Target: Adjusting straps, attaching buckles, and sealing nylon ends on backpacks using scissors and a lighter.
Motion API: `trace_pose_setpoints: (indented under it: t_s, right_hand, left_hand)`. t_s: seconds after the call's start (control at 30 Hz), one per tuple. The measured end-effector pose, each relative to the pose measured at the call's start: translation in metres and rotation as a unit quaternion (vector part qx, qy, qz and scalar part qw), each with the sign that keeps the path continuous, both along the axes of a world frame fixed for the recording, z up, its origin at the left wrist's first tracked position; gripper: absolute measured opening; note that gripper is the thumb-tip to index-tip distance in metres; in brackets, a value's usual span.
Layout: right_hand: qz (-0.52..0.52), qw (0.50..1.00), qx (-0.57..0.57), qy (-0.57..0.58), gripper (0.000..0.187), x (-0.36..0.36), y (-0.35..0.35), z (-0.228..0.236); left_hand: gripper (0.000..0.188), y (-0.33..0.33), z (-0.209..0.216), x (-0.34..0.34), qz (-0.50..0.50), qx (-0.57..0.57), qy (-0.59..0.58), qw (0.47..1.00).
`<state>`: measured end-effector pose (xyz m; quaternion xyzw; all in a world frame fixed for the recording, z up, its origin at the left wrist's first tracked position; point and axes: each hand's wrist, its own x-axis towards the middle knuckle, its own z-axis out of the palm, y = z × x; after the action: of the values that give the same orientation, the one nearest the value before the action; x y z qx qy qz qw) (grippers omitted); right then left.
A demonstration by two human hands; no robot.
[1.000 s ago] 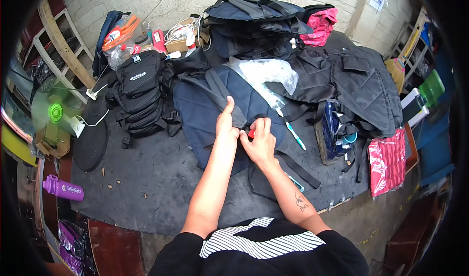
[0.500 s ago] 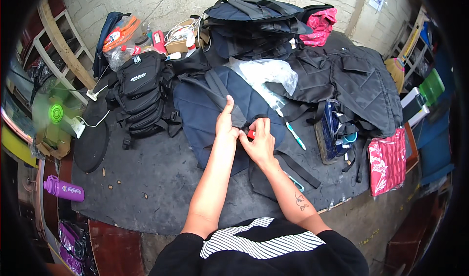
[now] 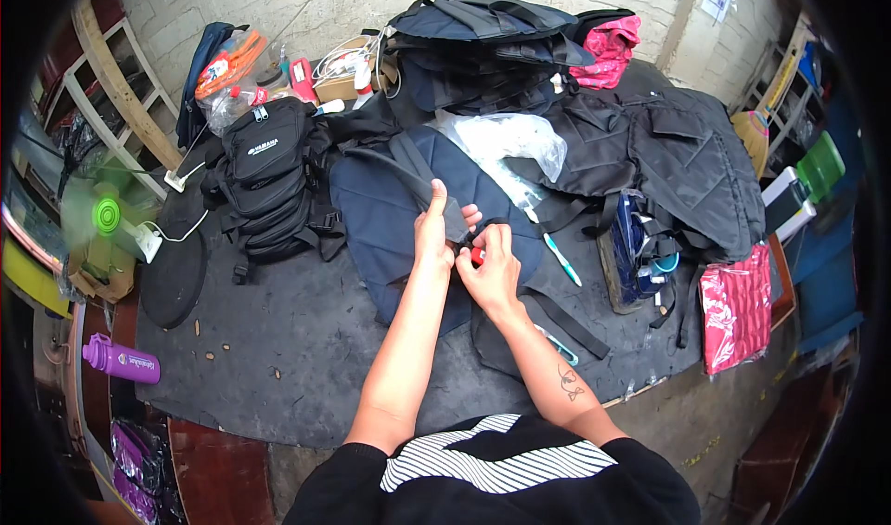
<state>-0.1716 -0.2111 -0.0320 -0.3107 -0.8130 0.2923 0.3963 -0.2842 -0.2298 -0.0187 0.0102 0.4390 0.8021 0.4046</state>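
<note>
My left hand (image 3: 432, 233) is closed round the end of a grey strap (image 3: 419, 174), its thumb pointing up and its fingertips showing on the right. Beside it, my right hand (image 3: 494, 272) has its fingers bent round a small red object (image 3: 477, 257), whose kind is mostly hidden by the fingers. The two hands meet at the strap's dark end. Beneath them lies a navy fabric bag piece (image 3: 371, 205), spread flat on the dark table (image 3: 306, 376). A black strap (image 3: 568, 323) trails to the right of my right forearm.
A black backpack (image 3: 269, 181) stands at left, near a purple bottle (image 3: 122, 359) and a green fan (image 3: 107, 216). Clear plastic (image 3: 520, 140), a teal-and-white pen-like tool (image 3: 562, 259) and black bags (image 3: 650, 144) lie to the right. More bags (image 3: 483, 24) are piled behind.
The fingers of my left hand have lifted and show more beyond the strap. My right hand has shifted very slightly, staying on the red object.
</note>
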Motion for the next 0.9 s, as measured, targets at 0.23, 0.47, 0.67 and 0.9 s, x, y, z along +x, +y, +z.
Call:
trace_pose_setpoints:
  t_s: [0.23, 0.47, 0.67, 0.9]
  right_hand:
    - [0.001, 1.0, 0.015, 0.002, 0.025, 0.001, -0.002, -0.002]
    - [0.002, 1.0, 0.02, 0.012, 0.024, 0.0, -0.002, -0.001]
    - [-0.003, 1.0, 0.023, 0.01, 0.024, 0.001, -0.002, 0.006]
    - [0.017, 0.999, 0.034, 0.0, 0.026, -0.001, -0.001, 0.018]
  left_hand:
    - [0.064, 0.001, 0.002, 0.004, 0.016, -0.012, 0.005, 1.0]
    - [0.065, 0.0, 0.003, 0.002, 0.015, -0.006, 0.001, 1.0]
    - [0.066, 0.001, 0.003, 0.001, 0.016, -0.003, -0.003, 1.0]
    - [0.064, -0.003, -0.01, -0.002, -0.002, 0.019, -0.041, 0.999]
